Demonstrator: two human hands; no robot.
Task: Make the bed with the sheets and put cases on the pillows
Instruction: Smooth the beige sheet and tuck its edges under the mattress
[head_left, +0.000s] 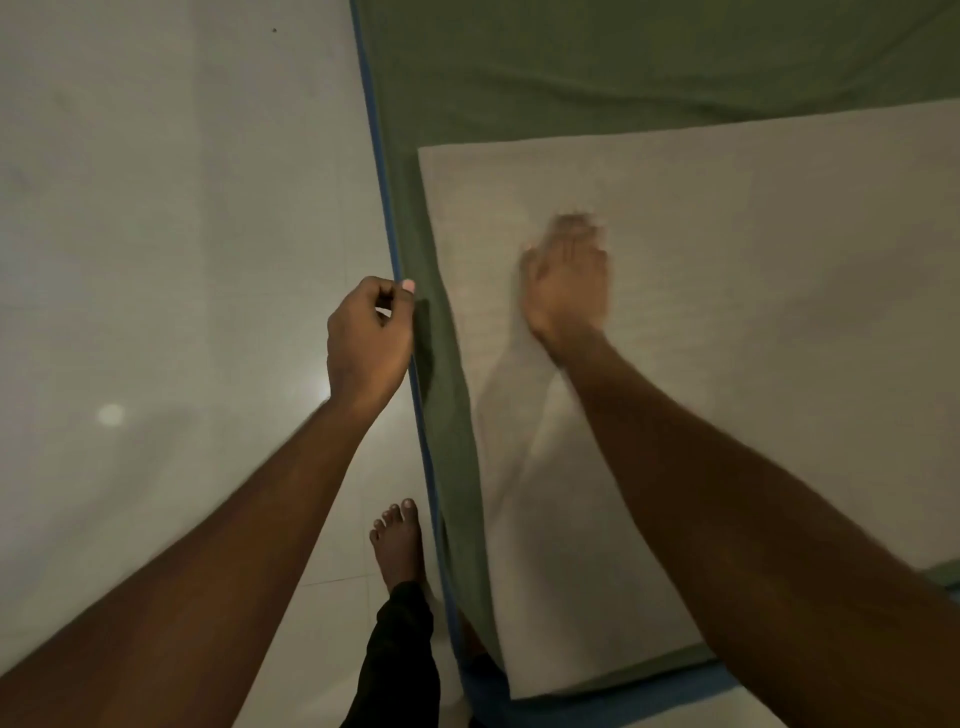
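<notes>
We see a pale, glossy tiled floor (156, 208) filling the left side. A round spot of reflected light (110, 414) sits on it, and a second, fainter glare (318, 387) lies well to its right. Near the top there is a tiny dark speck (274, 30). Lower down we find a bare foot (397, 545) flat on the tiles, toes pointing up the frame, with a dark trouser leg (400, 660) above its ankle. A thin tile joint (332, 581) runs beside the foot.

One wide-angle camera sits on the person's head and looks steeply down from close above the edge of the bed (727, 312). The floor (156, 208) fills the frame toward 9 o'clock and the bed toward 3 o'clock. The left hand (369, 338) and right hand (566, 291) reach in from 6 o'clock, where a bare foot (397, 540) shows.
</notes>
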